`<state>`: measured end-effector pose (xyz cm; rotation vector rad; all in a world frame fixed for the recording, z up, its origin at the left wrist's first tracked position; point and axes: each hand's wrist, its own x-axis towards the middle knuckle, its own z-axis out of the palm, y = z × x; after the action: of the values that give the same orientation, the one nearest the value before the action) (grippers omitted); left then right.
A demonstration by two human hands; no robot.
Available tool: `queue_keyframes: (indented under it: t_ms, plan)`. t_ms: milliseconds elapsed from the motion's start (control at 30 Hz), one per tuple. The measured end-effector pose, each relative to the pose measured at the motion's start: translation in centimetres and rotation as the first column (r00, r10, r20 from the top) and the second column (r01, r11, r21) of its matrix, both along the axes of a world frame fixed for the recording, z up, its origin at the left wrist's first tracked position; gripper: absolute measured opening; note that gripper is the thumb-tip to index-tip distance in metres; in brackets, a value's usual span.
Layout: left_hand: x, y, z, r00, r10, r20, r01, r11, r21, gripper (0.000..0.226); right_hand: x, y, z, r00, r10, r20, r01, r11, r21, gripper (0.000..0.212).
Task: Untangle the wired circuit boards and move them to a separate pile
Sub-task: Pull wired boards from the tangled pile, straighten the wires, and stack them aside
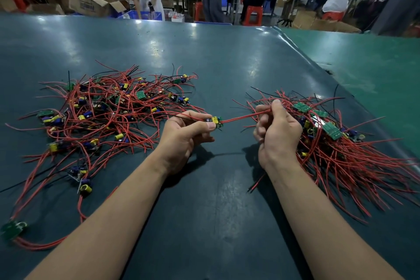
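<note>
A tangled heap of small circuit boards with red and black wires (109, 109) lies on the left of the dark table. A more orderly pile of boards (336, 138) with red wires fanned toward me lies on the right. My left hand (184, 136) pinches one small board with a yellow capacitor (216, 121) between thumb and fingers. From that board red wires (241, 117) stretch to the right. My right hand (277, 129) grips those wires, held just left of the right pile. Wires behind the board trail back into the left heap.
A stray board (13, 228) with red wires lies at the near left edge of the dark table (204, 200). A green mat (375, 63) covers the surface at the right. Beyond the far edge people work among cardboard boxes (91, 0) and red stools (252, 15).
</note>
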<state>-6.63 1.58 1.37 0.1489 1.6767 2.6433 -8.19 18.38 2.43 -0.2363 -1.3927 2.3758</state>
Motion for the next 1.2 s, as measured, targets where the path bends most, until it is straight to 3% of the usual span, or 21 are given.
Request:
queue_keyframes:
  t_ms: [167,267,333,400,567,800,900,967,1033,1100,1200]
  plan:
    - [-0.4,0.0,0.0,0.993,0.115,0.024,-0.117,0.991,0.061,0.01,-0.1,1.0,0.5,1.0,-0.016,0.011,0.017,0.993,-0.119,0.035]
    - [-0.3,0.2,0.0,0.996,0.09,-0.001,-0.09,0.994,0.054,0.014,0.7,-0.1,0.2,0.968,0.218,0.122,-0.225,0.973,0.05,0.03]
    - [-0.1,0.2,-0.1,0.998,0.053,-0.024,-0.053,0.999,0.011,0.02,1.3,-1.2,-0.3,0.901,0.398,0.171,-0.424,0.891,0.161,0.025]
    - [0.1,0.2,-0.3,0.999,0.003,-0.045,-0.004,0.999,-0.042,0.024,1.6,-1.7,-0.5,0.882,0.449,0.144,-0.47,0.862,0.191,0.013]
    - [0.0,0.2,-0.1,0.999,0.016,-0.039,-0.019,0.997,-0.074,0.019,1.3,-1.5,-0.6,0.926,0.365,0.098,-0.377,0.882,0.284,0.014]
    - [-0.1,0.1,0.3,0.995,0.102,-0.014,-0.101,0.994,0.048,0.005,0.7,0.0,0.2,0.997,0.005,-0.071,0.006,0.988,0.153,0.029]
    - [0.0,-0.2,0.6,0.996,0.082,0.015,-0.084,0.988,0.133,0.011,0.9,0.2,0.2,0.991,-0.022,-0.134,0.037,0.993,0.112,0.031]
    - [0.0,-0.4,0.8,0.998,0.025,0.051,-0.035,0.98,0.194,0.017,1.3,-0.1,-0.1,0.978,0.153,-0.138,-0.119,0.966,0.228,0.029]
    - [0.0,-0.2,0.7,0.999,-0.016,0.039,0.01,0.988,0.152,0.021,1.8,-1.2,-0.9,0.928,0.353,-0.12,-0.264,0.849,0.458,0.034]
    - [0.2,0.3,0.4,0.999,-0.031,0.014,0.03,0.999,0.044,0.024,2.2,-2.2,-1.5,0.882,0.424,-0.205,-0.188,0.716,0.672,0.029]
    - [0.2,0.7,0.3,1.0,-0.011,-0.007,0.011,0.999,-0.043,0.026,2.1,-2.4,-1.8,0.874,0.397,-0.281,-0.037,0.63,0.776,0.023]
